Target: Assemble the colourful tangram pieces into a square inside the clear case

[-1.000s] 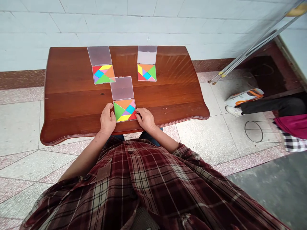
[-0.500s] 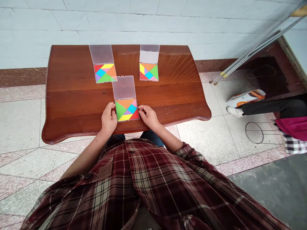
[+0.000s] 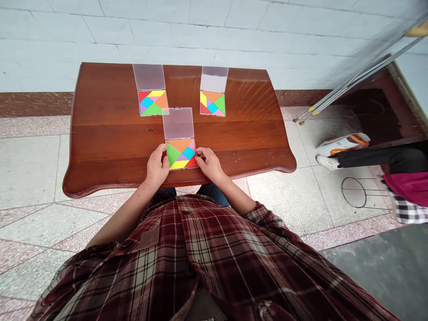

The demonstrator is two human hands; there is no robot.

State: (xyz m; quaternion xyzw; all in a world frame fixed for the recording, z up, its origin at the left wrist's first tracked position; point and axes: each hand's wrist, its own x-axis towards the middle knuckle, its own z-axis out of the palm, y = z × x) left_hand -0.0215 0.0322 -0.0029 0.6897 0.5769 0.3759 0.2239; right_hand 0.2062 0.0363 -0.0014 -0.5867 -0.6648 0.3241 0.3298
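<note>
A tangram box (image 3: 181,154) lies near the table's front edge, filled with coloured flat pieces. Its clear lid (image 3: 178,123) is folded back and overlaps the near right corner of another tangram box (image 3: 153,103). My left hand (image 3: 157,167) grips the front box's left side, thumb by the near corner. At the right side, the bent fingers of my right hand (image 3: 210,165) hold its edge. A third tangram box (image 3: 212,103) rests farther back on the right. Both rear boxes have their clear lids laid open toward the wall.
The boxes lie on a brown wooden table (image 3: 254,129) against a pale tiled wall (image 3: 234,35). To the right are crutches (image 3: 334,96), a white and orange bag (image 3: 344,143), a wire ring stand (image 3: 353,192) and another person's leg (image 3: 364,158).
The view has shifted slightly, so table and boxes appear farther right. My right hand has closed in on the front box's right edge. Both rear boxes stay put on the table.
</note>
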